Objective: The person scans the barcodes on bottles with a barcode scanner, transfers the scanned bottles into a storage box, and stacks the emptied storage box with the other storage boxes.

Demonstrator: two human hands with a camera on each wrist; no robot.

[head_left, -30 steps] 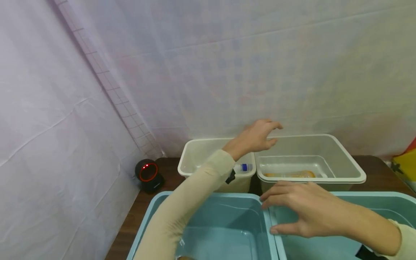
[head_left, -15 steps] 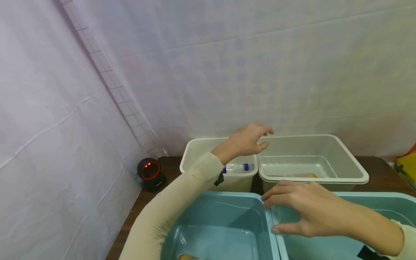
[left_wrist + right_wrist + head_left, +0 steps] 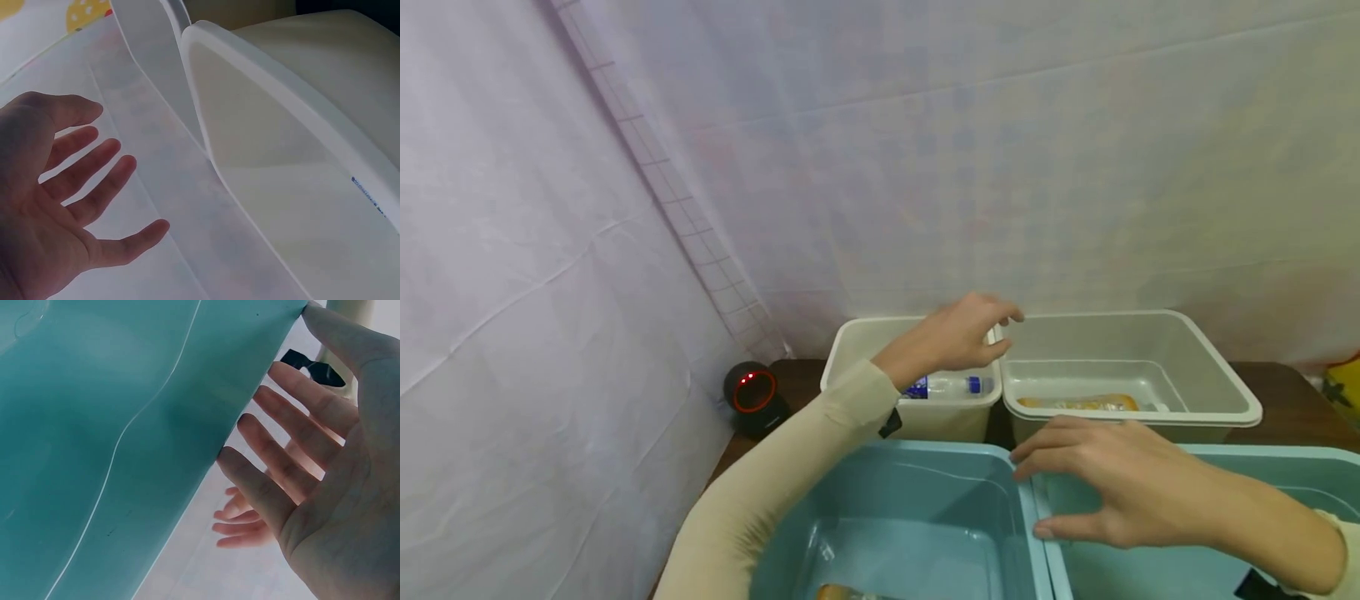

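Your left hand point(image 3: 958, 337) above the left white tub point(image 3: 850, 346), fingers point(image 3: 94, 165) spread apart and holding nothing, a water bottle point(image 3: 946, 386) lying inside that tub, your right hand point(image 3: 1105, 487) with fingers apart, maybe touching the blue tub's rim point(image 3: 1030, 500), on the table point(image 3: 1292, 400).

No text, brand or number is legible in any view. The water bottle point(image 3: 946, 387) in the left white bin point(image 3: 857, 335) carries a blue label, too small to read. A row of small blue print on the bin wall point(image 3: 367, 192) in the left wrist view is blurred beyond reading.
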